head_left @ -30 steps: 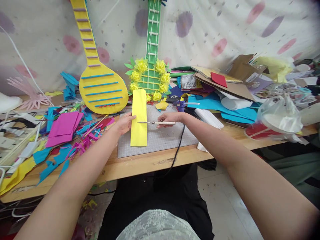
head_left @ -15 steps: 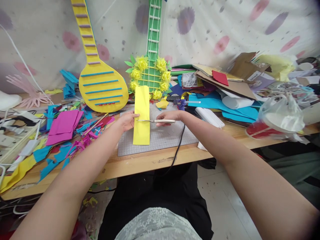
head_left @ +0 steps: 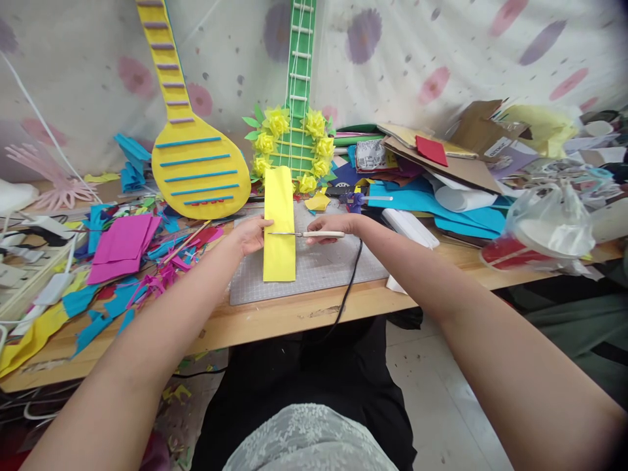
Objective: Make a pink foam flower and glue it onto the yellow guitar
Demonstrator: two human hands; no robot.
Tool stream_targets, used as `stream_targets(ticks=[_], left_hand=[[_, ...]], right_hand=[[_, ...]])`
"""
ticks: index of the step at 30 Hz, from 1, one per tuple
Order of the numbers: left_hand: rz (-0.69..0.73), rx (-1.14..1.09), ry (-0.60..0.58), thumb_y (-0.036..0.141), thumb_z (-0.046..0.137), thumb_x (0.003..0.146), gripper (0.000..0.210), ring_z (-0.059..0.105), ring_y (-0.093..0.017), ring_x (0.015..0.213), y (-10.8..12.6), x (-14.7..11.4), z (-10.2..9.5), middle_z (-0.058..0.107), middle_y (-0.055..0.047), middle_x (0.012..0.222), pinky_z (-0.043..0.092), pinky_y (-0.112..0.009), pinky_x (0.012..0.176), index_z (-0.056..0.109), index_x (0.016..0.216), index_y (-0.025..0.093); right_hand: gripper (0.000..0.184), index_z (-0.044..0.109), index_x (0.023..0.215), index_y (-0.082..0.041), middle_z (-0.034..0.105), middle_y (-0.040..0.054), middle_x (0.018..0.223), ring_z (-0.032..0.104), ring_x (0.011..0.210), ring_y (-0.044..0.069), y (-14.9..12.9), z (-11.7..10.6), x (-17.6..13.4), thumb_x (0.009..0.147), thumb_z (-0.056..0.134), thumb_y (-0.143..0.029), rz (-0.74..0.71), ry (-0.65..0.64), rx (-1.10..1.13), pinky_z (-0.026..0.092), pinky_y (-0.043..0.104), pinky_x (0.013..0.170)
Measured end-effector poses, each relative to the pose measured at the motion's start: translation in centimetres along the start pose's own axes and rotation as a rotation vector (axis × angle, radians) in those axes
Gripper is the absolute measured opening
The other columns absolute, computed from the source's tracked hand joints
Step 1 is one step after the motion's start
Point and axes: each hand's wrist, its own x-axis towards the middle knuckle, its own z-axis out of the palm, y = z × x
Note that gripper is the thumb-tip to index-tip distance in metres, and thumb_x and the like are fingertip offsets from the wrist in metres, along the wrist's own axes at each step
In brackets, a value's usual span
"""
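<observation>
The left hand point(head_left: 252, 236) pinches the yellow paper strip point(head_left: 279, 260), now farther right; the right hand point(head_left: 333, 224), fingers curled, grips white-handled scissors point(head_left: 324, 234).

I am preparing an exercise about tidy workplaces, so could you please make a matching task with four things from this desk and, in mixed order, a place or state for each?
1. Scissors
2. Yellow strip
3. Magenta sheets
4. Green instrument

A. bordered by yellow flowers
B. held in the left hand
C. left of the grey mat
D. held in the right hand

Pairs: 1-D, 2-B, 3-C, 4-A
</observation>
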Motion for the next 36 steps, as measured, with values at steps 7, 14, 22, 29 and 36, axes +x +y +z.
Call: stream_targets(ticks=[7,14,22,29,36], left_hand=[[0.011,-0.026,0.009,0.001,0.050,0.077,0.043,0.067,-0.022,0.088,-0.1,0.1,-0.4,0.071,-0.010,0.099,0.046,-0.043,0.096,0.058,0.118,0.010],[0.025,0.000,0.004,0.003,0.051,0.078,0.040,0.068,-0.021,0.085,-0.2,0.1,-0.5,0.071,-0.010,0.096,0.049,-0.042,0.092,0.058,0.116,0.011],[0.013,0.007,0.022,0.003,0.048,0.081,0.037,0.068,-0.021,0.082,0.0,0.3,0.0,0.071,-0.011,0.095,0.050,-0.041,0.089,0.058,0.116,0.010],[0.018,0.014,0.009,0.004,0.050,0.080,0.037,0.068,-0.021,0.083,-0.1,0.4,-0.3,0.071,-0.011,0.093,0.049,-0.042,0.092,0.058,0.116,0.009],[0.012,0.020,-0.003,0.005,0.052,0.079,0.040,0.067,-0.022,0.090,0.0,0.2,-0.2,0.071,-0.012,0.100,0.048,-0.042,0.094,0.057,0.118,0.010]], right_hand=[[0.051,0.047,0.069,-0.017,0.045,-0.0066,0.049,0.038,0.042,0.004,-0.1,0.1,0.0,0.063,0.069,-0.063,0.009,0.026,0.040,0.028,0.019,0.040],[0.051,0.047,0.068,-0.016,0.046,-0.0062,0.050,0.039,0.043,0.004,-0.7,-0.2,-0.1,0.064,0.069,-0.062,0.008,-0.018,0.027,0.030,0.019,0.042],[0.051,0.050,0.075,-0.015,0.047,-0.0061,0.053,0.041,0.045,0.004,-1.1,-0.1,0.1,0.067,0.067,-0.062,0.024,-0.030,0.036,0.031,0.019,0.043],[0.051,0.048,0.068,-0.015,0.045,-0.0069,0.050,0.039,0.042,0.003,-0.9,-0.1,0.0,0.064,0.069,-0.062,-0.009,-0.010,0.062,0.029,0.019,0.040],[0.050,0.045,0.066,-0.016,0.043,-0.0078,0.047,0.037,0.039,0.003,-0.8,0.0,0.2,0.065,0.070,-0.060,0.022,-0.007,0.078,0.028,0.019,0.039]])
